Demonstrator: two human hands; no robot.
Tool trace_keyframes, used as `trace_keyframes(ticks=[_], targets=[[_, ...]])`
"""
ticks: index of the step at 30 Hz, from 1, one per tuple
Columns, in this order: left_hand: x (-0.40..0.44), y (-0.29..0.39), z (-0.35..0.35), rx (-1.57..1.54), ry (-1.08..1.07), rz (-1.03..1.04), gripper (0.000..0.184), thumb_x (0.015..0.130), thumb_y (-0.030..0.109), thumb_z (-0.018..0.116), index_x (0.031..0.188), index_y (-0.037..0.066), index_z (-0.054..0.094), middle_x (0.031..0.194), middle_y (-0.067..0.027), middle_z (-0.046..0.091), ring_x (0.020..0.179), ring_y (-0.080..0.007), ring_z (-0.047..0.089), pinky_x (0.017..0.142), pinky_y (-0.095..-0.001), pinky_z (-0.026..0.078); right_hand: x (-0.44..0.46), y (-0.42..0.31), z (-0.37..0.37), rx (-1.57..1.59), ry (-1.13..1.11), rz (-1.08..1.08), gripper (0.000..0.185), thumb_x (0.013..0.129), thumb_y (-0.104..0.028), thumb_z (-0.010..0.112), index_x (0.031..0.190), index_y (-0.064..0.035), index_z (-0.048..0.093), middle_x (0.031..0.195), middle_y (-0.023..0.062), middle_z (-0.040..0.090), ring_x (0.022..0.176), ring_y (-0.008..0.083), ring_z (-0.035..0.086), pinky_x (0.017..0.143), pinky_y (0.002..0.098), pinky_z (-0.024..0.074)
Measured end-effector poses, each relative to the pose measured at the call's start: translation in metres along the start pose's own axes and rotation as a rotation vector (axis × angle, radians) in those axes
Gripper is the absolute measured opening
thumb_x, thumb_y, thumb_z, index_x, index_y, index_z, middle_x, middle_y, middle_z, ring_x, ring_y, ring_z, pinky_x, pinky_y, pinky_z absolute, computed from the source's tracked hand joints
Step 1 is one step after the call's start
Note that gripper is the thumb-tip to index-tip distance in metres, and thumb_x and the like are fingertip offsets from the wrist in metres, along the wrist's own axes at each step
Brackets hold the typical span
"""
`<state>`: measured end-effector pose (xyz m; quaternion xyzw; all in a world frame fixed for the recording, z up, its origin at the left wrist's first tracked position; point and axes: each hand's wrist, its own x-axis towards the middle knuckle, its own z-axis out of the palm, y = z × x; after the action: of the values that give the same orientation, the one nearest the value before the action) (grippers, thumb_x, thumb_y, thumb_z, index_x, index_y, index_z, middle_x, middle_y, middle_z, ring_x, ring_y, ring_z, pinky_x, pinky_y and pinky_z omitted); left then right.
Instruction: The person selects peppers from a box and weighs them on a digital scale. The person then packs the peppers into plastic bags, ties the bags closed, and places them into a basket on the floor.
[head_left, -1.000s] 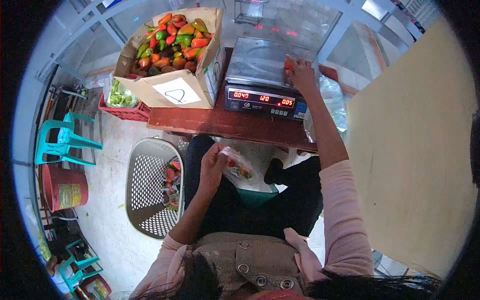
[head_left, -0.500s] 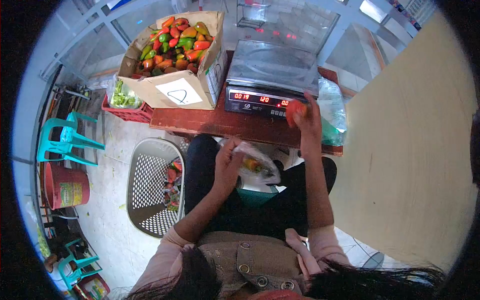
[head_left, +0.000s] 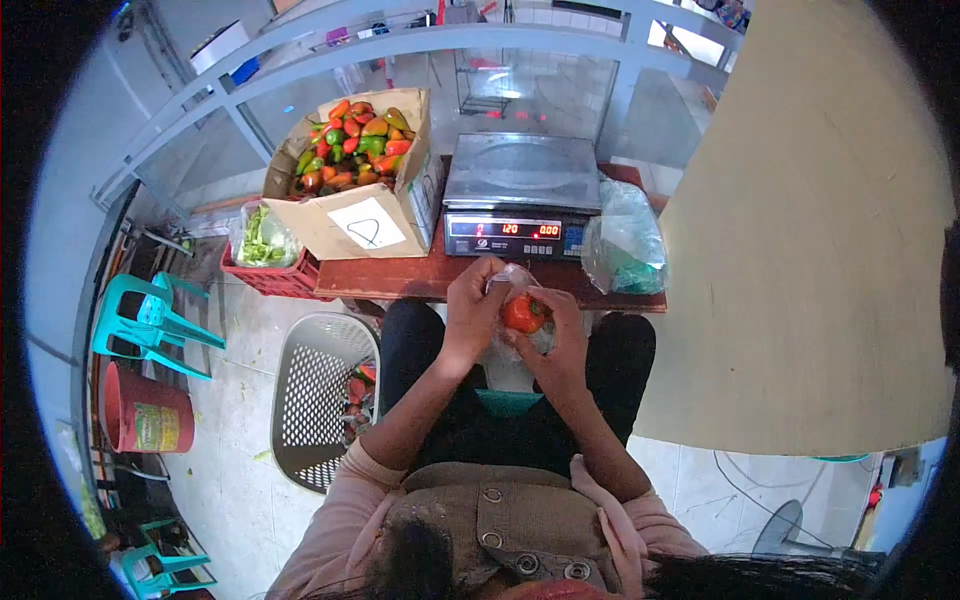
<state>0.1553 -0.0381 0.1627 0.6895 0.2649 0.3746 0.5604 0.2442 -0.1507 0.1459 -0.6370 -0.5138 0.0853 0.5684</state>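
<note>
Over my lap, my left hand (head_left: 474,308) is closed, pinching the top of a clear plastic bag (head_left: 514,275). My right hand (head_left: 562,335) curls round a red bell pepper (head_left: 523,313) at the bag; whether the pepper is wholly inside the plastic I cannot tell. Just beyond my hands stands a digital scale (head_left: 522,170) on a reddish-brown wooden table (head_left: 400,276), its red display lit. To its left is a cardboard box (head_left: 335,228) full of red, green and orange peppers (head_left: 358,143).
A clear bag with green contents (head_left: 628,245) lies right of the scale. Beside my left leg stands a grey laundry-style basket (head_left: 300,390) holding bagged peppers. A red crate (head_left: 280,277) with greens, teal chairs (head_left: 150,315) and a red bucket (head_left: 145,395) are farther left. A pale board (head_left: 810,250) fills the right side.
My right hand has come down from the front of the scale to the bag with the red pepper. My left hand has moved slightly up and right. The scale's reading has changed.
</note>
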Motion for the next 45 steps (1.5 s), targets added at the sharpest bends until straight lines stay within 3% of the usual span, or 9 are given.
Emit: trace_keyframes(ticks=[13,18,19,20,21,24,37,43,45], targets=[[-0.004,-0.024,-0.031,0.223,0.103,0.147,0.005,0.078,-0.006,0.053,0.078,-0.001,0.051,0.066,-0.0063,0.051,0.064,-0.0121,0.049,0.060,-0.0283,0.042,0.018,0.027,0.025,-0.291,-0.409,-0.211,0.045,0.082,-0.019,0.060,0.121,-0.0012,0.047,0.121,0.0218,0.051,0.113,0.0393,0.050,0.101,0.0451,0.0376],[0.002,-0.046,-0.062,0.148,0.184,0.024,0.015,0.074,-0.011,0.049,0.080,0.000,0.056,0.069,-0.0014,0.054,0.068,-0.0073,0.051,0.061,-0.0231,0.040,0.033,0.030,0.006,-0.521,-0.494,-0.371,0.028,0.084,-0.023,0.061,0.103,-0.0028,0.058,0.105,0.0170,0.058,0.102,0.0333,0.055,0.087,0.0433,0.0446],[0.013,-0.056,-0.070,0.253,0.208,0.244,0.015,0.074,-0.011,0.050,0.081,0.001,0.056,0.068,0.0005,0.051,0.070,-0.0050,0.050,0.062,-0.0222,0.039,0.039,0.033,0.002,-0.593,-0.536,-0.415,0.025,0.084,-0.023,0.061,0.099,-0.0031,0.060,0.101,0.0159,0.060,0.099,0.0320,0.057,0.084,0.0428,0.0460],[0.010,-0.005,-0.069,0.101,0.174,-0.074,0.016,0.073,-0.011,0.050,0.082,0.001,0.055,0.067,0.0020,0.049,0.071,-0.0039,0.048,0.064,-0.0211,0.038,0.053,0.024,-0.001,-0.747,-0.573,-0.342,0.022,0.085,-0.024,0.061,0.095,-0.0045,0.060,0.095,0.0142,0.062,0.091,0.0316,0.058,0.078,0.0431,0.0467],[0.022,-0.014,-0.075,0.267,0.189,0.247,0.016,0.075,-0.011,0.051,0.085,0.002,0.056,0.067,0.0022,0.049,0.064,-0.0047,0.046,0.059,-0.0203,0.037,0.067,0.011,-0.005,-0.899,-0.609,-0.274,0.019,0.085,-0.025,0.060,0.090,-0.0059,0.060,0.088,0.0126,0.063,0.083,0.0312,0.060,0.073,0.0433,0.0475],[0.034,0.010,-0.077,0.252,0.228,0.220,0.017,0.080,-0.011,0.051,0.089,0.003,0.056,0.066,0.0021,0.049,0.053,-0.0054,0.043,0.049,-0.0201,0.035,0.081,-0.007,-0.010,-0.591,-0.168,-0.448,0.016,0.085,-0.023,0.059,0.090,-0.0079,0.058,0.080,0.0112,0.063,0.074,0.0320,0.062,0.066,0.0447,0.0474],[0.041,0.029,-0.078,-0.019,0.009,0.080,0.014,0.087,-0.007,0.044,0.090,0.002,0.054,0.075,-0.0002,0.055,0.053,-0.0047,0.048,0.045,-0.0192,0.039,0.150,-0.036,0.004,-0.462,-0.538,-0.381,0.023,0.083,-0.022,0.059,0.103,-0.0096,0.058,0.070,0.0158,0.060,0.073,0.0357,0.062,0.063,0.0432,0.0451],[0.038,0.044,-0.075,-0.143,-0.173,0.156,0.020,0.087,0.000,0.053,0.106,0.005,0.052,0.092,0.0008,0.056,0.084,-0.0077,0.054,0.074,-0.0222,0.044,0.143,-0.010,0.008,-0.177,-0.471,-0.284,0.021,0.087,-0.018,0.055,0.101,-0.0036,0.061,0.079,0.0170,0.062,0.074,0.0326,0.063,0.067,0.0383,0.0473],[0.033,0.052,-0.085,-0.437,-0.204,0.133,0.052,0.082,0.007,0.063,0.129,0.006,0.042,0.108,-0.0012,0.055,0.101,-0.0104,0.055,0.087,-0.0262,0.045,0.143,-0.018,0.011,-0.037,-0.394,-0.240,0.021,0.087,-0.020,0.055,0.100,-0.0032,0.061,0.082,0.0202,0.062,0.080,0.0354,0.064,0.069,0.0398,0.0479]])
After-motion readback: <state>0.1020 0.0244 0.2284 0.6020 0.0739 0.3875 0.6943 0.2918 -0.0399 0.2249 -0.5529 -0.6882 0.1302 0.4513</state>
